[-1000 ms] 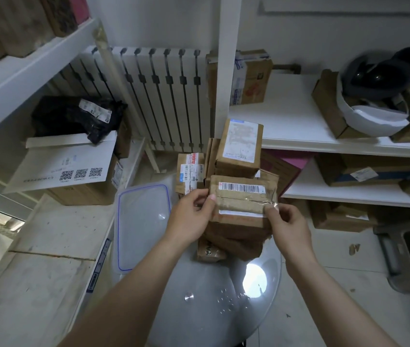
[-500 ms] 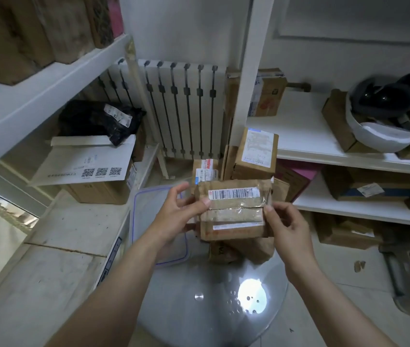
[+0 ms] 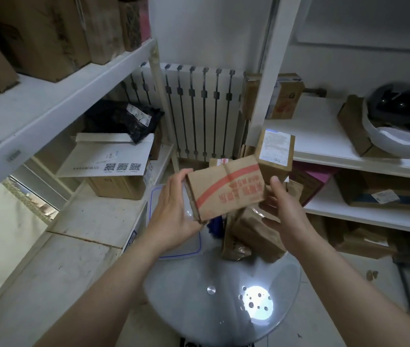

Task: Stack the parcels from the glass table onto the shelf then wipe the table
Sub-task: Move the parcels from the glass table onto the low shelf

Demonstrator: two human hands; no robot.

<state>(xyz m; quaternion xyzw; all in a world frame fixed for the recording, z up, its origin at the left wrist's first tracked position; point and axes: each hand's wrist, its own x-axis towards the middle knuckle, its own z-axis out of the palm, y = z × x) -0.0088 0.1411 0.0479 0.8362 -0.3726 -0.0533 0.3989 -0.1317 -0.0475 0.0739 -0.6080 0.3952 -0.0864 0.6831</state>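
Centrally, a red-striped parcel point(image 3: 224, 189) is gripped at its left end by the left hand point(image 3: 176, 211) and at its right end by the right hand point(image 3: 285, 214), above the glass table point(image 3: 193, 314); fingertips are hidden behind it, and its print is blurred. Brown parcels point(image 3: 256, 234) are heaped beneath. Rightward, bare board is seen on the white shelf point(image 3: 324, 136).

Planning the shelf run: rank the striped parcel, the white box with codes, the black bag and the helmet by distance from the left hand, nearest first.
1. Striped parcel, gripped in the left hand.
2. White box, on the left shelf.
3. Black bag, atop that box, further back.
4. Helmet, far right shelf.
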